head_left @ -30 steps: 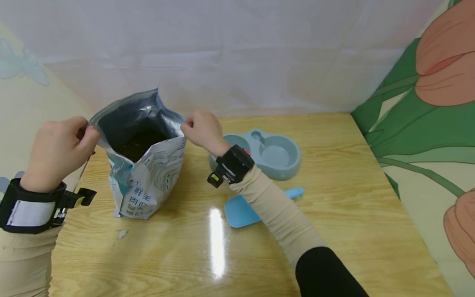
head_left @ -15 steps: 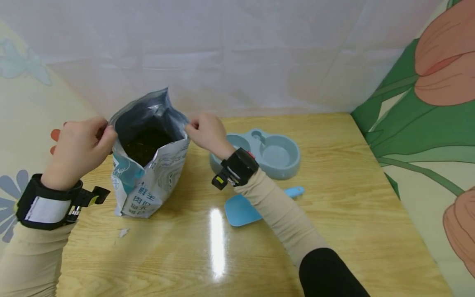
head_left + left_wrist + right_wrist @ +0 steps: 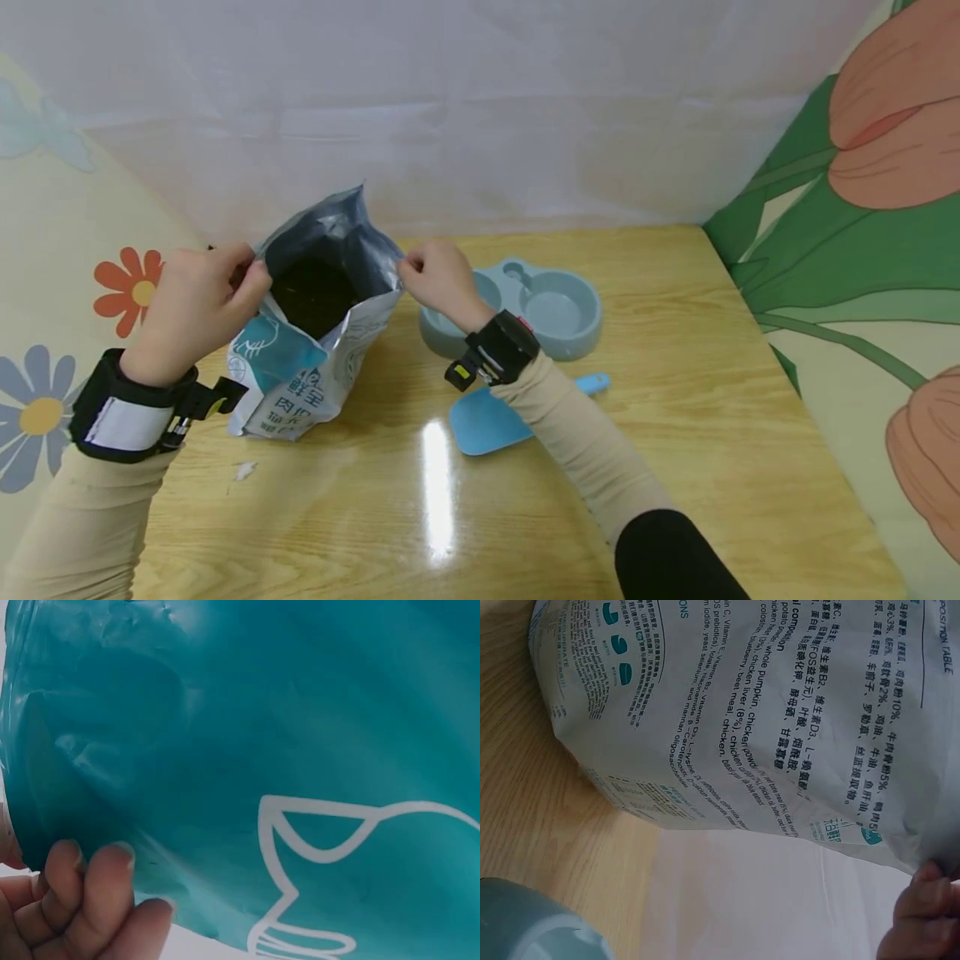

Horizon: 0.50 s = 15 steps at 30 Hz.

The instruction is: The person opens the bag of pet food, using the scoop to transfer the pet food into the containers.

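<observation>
A pet food bag point(image 3: 300, 392), silver and teal with printed lettering, stands tilted on the left of the table in the head view. Its mouth gapes, showing a foil lining and dark contents low inside. My left hand point(image 3: 202, 308) pinches the left side of the rim. On the opposite side, my right hand point(image 3: 441, 279) pinches the rim's right edge. The left wrist view is mostly filled by the bag's teal face point(image 3: 315, 735), with curled fingers point(image 3: 109, 885) at its edge. Ingredient text covers the bag's side point(image 3: 735, 735) in the right wrist view.
Behind my right wrist sits a grey-blue double pet bowl point(image 3: 566, 312). A blue scoop point(image 3: 487, 421) lies in front of it, partly covered by my right forearm. A small pale scrap point(image 3: 244, 471) is on the wooden table point(image 3: 712, 433). A white sheet point(image 3: 465, 125) hangs behind.
Both hands have shifted to the right, carrying the bag's mouth with them. The bag now leans more to the right and its teal front shows more. Bowl and scoop stay put.
</observation>
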{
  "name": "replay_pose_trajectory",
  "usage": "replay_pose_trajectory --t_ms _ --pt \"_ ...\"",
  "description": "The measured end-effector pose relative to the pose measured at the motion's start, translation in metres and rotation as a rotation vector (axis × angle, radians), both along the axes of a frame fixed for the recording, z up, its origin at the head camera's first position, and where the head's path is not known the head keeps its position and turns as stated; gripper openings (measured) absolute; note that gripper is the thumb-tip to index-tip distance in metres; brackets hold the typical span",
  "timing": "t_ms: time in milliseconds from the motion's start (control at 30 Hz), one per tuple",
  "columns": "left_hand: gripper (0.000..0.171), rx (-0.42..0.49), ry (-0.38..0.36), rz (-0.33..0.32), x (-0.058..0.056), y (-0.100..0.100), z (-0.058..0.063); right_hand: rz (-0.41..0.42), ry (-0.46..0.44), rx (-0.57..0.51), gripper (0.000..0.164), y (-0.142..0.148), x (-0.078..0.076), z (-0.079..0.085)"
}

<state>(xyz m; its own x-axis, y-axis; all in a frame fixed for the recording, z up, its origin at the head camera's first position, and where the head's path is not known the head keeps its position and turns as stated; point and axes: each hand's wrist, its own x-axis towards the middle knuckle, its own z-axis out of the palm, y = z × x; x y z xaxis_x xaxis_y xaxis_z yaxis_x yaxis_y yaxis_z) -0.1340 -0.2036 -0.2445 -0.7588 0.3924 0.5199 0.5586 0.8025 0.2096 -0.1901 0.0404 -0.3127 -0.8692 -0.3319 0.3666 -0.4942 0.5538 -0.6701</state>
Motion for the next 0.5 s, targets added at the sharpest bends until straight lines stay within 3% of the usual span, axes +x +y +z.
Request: replay_pose_trajectory --t_ms 500 --pt "0.023 -0.020 0.012 -0.027 0.003 0.001 -0.001 -0.052 0.008 0.024 0.041 0.007 0.014 -0.010"
